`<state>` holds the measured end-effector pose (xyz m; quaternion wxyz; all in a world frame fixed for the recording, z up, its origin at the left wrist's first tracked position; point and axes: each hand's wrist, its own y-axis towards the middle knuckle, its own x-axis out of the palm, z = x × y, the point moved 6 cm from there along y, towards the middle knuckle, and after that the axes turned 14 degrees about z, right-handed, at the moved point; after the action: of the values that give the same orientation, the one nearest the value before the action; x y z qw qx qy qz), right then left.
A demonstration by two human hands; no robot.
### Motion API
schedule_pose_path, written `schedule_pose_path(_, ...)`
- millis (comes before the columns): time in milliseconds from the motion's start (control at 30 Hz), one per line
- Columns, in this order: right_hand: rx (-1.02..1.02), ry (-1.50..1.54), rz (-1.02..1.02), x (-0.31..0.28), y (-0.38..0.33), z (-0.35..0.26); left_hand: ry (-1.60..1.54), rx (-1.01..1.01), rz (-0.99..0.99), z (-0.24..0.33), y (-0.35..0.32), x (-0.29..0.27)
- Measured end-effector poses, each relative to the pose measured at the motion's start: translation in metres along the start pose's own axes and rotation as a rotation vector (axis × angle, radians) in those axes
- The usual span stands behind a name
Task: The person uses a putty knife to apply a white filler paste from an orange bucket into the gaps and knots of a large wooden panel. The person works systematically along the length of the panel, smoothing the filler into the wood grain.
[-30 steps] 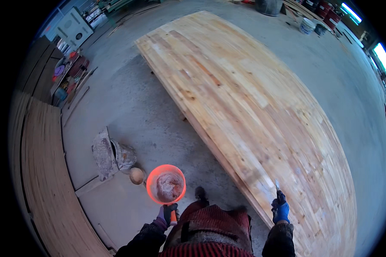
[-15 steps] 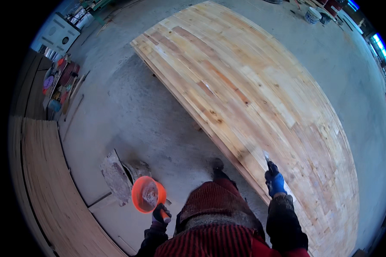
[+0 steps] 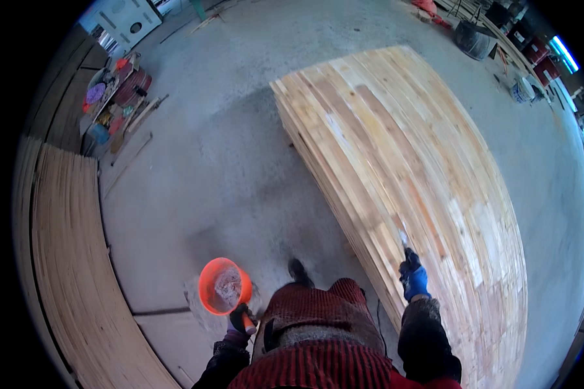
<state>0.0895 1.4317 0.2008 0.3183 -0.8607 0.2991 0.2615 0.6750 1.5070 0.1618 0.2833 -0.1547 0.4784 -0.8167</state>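
My left hand [image 3: 241,317], in a dark glove, is wrapped round the handle of an orange dipper [image 3: 209,280]. Pale, wet-looking paste [image 3: 228,287] lies in its bowl. On the right, my blue-gloved right hand [image 3: 414,277] grips a putty knife [image 3: 404,238]; its handle is mostly covered by the fingers. The blade meets the top of a stack of wooden panels [image 3: 428,155], a little in from the stack's left edge. Pale smears mark some strips of the top panel.
Another stack of boards [image 3: 71,240] stands along the left side. Beyond it are a cluttered heap with a red drum [image 3: 133,89] and loose sticks [image 3: 146,115]. Far right are a dark barrel [image 3: 475,40] and a white bucket [image 3: 522,90]. A grey slab lies beneath the dipper.
My view has moved forward and turned along the panel stack, whose far end now sits lower and further right. Both hands keep their holds; the knife is on another stretch of the panel.
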Motion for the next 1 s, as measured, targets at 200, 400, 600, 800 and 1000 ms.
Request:
schedule_pose_path(200, -0.150, -0.051, 0.134, 0.087, 0.040, -0.101, -0.010, 0.028, -0.012, 0.194, 0.099, 0.082)
schedule_pose_path(400, -0.035, -0.067, 0.062, 0.191, 0.107, -0.242, -0.092, -0.031, -0.108, 0.346, 0.198, 0.133)
schedule_pose_path(600, -0.039, -0.209, 0.123, 0.261, 0.161, -0.374, 0.021, -0.134, -0.125, 0.459, 0.266, 0.195)
schedule_pose_path(800, 0.085, -0.307, 0.231, 0.349, 0.188, -0.411, 0.337, -0.108, -0.221, 0.589, 0.400, 0.208)
schedule_pose_path(1000, 0.171, -0.567, 0.320, 0.386, 0.221, -0.412, 0.564, -0.081, -0.054, 0.698, 0.386, 0.309)
